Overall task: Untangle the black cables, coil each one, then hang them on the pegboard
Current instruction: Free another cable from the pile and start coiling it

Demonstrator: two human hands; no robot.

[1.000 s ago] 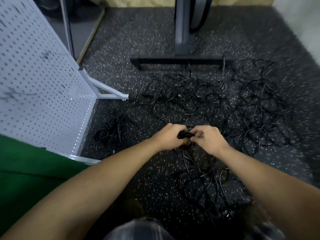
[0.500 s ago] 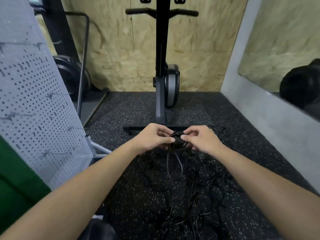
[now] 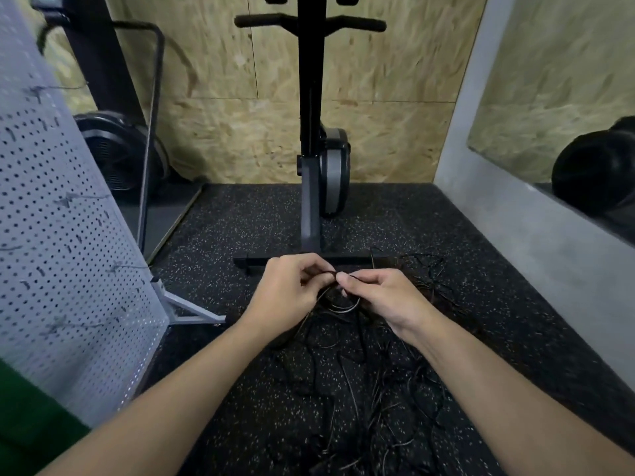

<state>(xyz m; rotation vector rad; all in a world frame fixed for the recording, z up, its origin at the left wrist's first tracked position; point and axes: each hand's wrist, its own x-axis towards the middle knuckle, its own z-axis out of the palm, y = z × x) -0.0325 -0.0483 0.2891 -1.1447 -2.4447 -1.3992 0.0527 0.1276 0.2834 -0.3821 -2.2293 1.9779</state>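
Note:
My left hand [image 3: 292, 290] and my right hand [image 3: 381, 297] meet at chest height over the floor, fingertips almost touching. Between them they pinch a small coil of thin black cable [image 3: 338, 300], its loops hanging just below the fingers. A tangled heap of black cables [image 3: 360, 389] lies on the speckled floor under and in front of my arms, reaching right toward the wall. The white pegboard [image 3: 65, 255] stands tilted on the left, with several hooks on its face.
An exercise machine [image 3: 314, 187] stands straight ahead, its base bar just beyond my hands. A fan bike wheel [image 3: 117, 149] sits behind the pegboard. A grey wall with a mirror [image 3: 567, 108] runs along the right. The pegboard's metal foot [image 3: 192, 312] juts onto the floor.
The view has risen from the floor to the room. Both hands lifted the small cable coil up from the heap and keep working it between the fingertips.

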